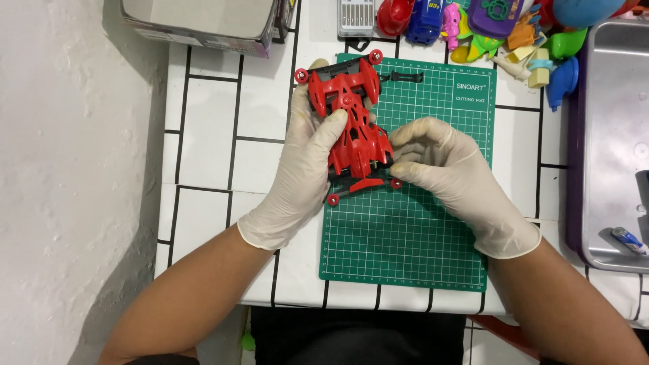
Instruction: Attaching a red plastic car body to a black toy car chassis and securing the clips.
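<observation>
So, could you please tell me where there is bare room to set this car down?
The green cutting mat is bare below the red toy car and both hands. The white tiles left of the mat are bare too. The far edge is crowded with plastic toys.

I count one red toy racing car (pixel 351 128), carrying four small red rollers at its corners. One green cutting mat (pixel 405 236) is present, with one small black part (pixel 406 77) on it. One metal tray (pixel 612 142) holds one pen (pixel 630 240). One cardboard box (pixel 203 20) is present. My two hands are gloved.
</observation>
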